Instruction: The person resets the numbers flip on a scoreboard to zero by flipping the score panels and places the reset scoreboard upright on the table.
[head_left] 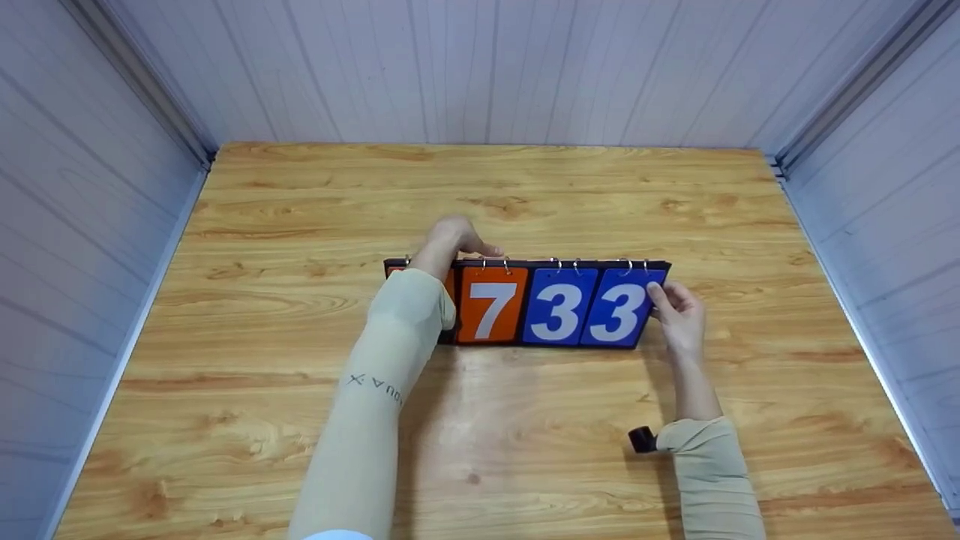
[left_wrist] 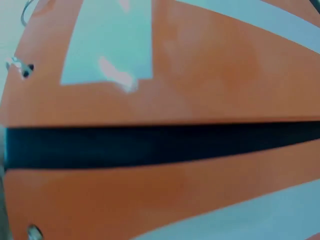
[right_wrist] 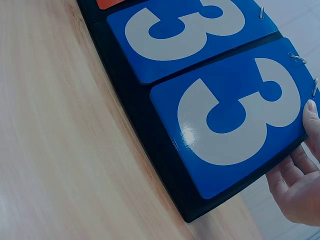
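- On the middle of the wooden table point(head_left: 300, 420) stands a black flip scoreboard point(head_left: 525, 302) with orange and blue number cards.
- Left hand point(head_left: 450, 238) curls over its far top edge, apparently bracing it; exact grip unclear.
- Right hand point(head_left: 681, 315) pinches the right end, steadying it.

We see a black-framed flip scoreboard point(head_left: 525, 304) bearing an orange card with a white 7 point(head_left: 491, 305) and two blue cards, each with a white 3 point(head_left: 559, 306) point(head_left: 616, 307). It stands on a honey-toned wooden table point(head_left: 300, 420) with darker brown grain, enclosed by pale grey-white panelled walls point(head_left: 480, 67). Both forearms wear beige sleeves point(head_left: 375, 405), the left one printed with dark lettering.
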